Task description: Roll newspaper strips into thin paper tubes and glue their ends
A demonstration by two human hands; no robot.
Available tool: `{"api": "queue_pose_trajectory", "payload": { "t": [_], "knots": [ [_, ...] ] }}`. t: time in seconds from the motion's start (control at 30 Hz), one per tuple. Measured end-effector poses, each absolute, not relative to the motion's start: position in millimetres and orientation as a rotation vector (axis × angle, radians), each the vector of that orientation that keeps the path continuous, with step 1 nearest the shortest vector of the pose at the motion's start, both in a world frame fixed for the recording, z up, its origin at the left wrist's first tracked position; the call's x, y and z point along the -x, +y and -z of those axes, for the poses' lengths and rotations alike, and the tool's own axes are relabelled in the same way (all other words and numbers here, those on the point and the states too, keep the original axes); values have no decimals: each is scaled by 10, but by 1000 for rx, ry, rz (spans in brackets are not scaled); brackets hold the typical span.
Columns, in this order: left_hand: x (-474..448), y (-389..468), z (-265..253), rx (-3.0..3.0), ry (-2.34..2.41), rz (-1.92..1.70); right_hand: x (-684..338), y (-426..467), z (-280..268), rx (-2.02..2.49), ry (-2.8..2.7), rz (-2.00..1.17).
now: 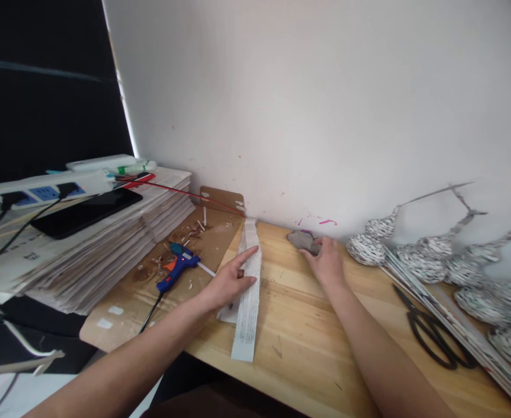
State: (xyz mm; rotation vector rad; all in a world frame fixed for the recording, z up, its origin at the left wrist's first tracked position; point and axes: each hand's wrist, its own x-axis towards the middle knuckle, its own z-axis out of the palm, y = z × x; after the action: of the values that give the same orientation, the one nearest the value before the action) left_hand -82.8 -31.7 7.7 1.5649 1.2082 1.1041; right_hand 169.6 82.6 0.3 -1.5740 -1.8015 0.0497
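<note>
A long strip of printed paper (249,313) lies lengthwise on the wooden table, with another piece of paper partly under it. Across the strip rests my left hand (233,283), its index finger and thumb stretched out apart and touching the paper. Farther back, near the wall, my right hand (327,259) has its fingers closed on the edge of a crumpled grey cloth (300,239). Part of the cloth is hidden by the fingers.
A blue glue gun (178,268) lies on stained cardboard (129,290) at left. Behind it, a paper stack (151,223) carries a phone (90,212) and power strip (50,188). Right are black scissors (434,334), paper rods (451,322) and several woven paper gourds (364,248).
</note>
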Motion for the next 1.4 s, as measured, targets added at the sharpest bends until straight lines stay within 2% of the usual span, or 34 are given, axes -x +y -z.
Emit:
{"api": "queue_pose_trajectory", "payload": {
  "t": [0.07,0.17,0.23,0.4,0.57,0.83,1.13,1.4],
  "knots": [
    [749,-317,-136,-1456,1042,-1051,-1561,667,-51,1436,-1783,-358],
    [574,-336,-209,-1400,778,-971,-1404,441,-86,1265,-1664,-1376],
    [453,-341,-214,-1418,680,-906,-1404,361,-100,1109,-1405,-1715],
    [263,-94,-145,-1398,965,-915,-1793,455,-202,890,-1030,-1640],
    [39,582,-196,-2034,1503,-839,-2172,570,-225,744,-957,-1690],
    [-433,1223,-111,-2250,1534,-676,-2186,564,-127,821,-1027,-1884],
    [-549,1118,-171,-2211,1433,-636,-2121,623,-78,853,-1050,-1879],
    [-192,814,-260,-1828,1368,-723,-2010,582,-63,939,-1174,-1791]
  ]
}}
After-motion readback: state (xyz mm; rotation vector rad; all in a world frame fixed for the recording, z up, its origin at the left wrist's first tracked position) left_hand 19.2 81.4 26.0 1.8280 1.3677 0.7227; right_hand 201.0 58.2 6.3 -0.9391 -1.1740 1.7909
